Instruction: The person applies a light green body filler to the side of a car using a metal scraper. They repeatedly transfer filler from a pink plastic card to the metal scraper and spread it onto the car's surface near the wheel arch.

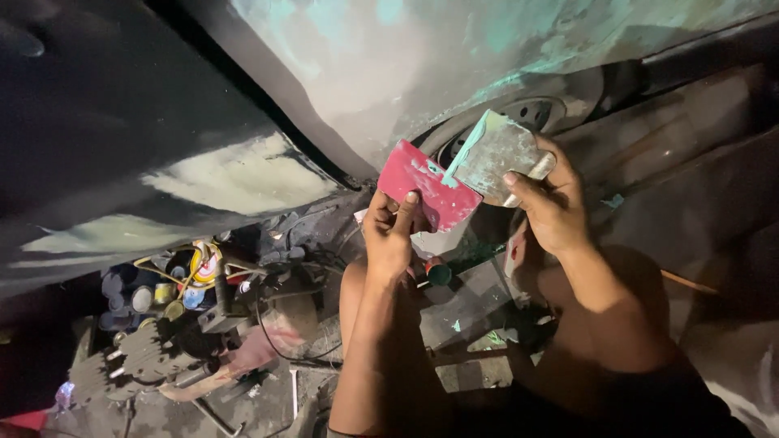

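Observation:
My left hand (389, 235) grips a red plastic spreader (426, 182) smeared with pale teal filler. My right hand (550, 203) holds a grey metal scraper blade (497, 154), its edge coated in the same teal paste and pressed against the red spreader's face. Both tools are raised in front of a car body panel (389, 57) patched with whitish and teal filler. A wheel (531, 113) shows behind the scraper.
A dark car door panel (122, 122) with a pale filler patch (235, 174) fills the left. On the ground at lower left lie several small tins (154, 292), a power tool (138, 361) and cables. A small can (438, 272) sits behind my left wrist.

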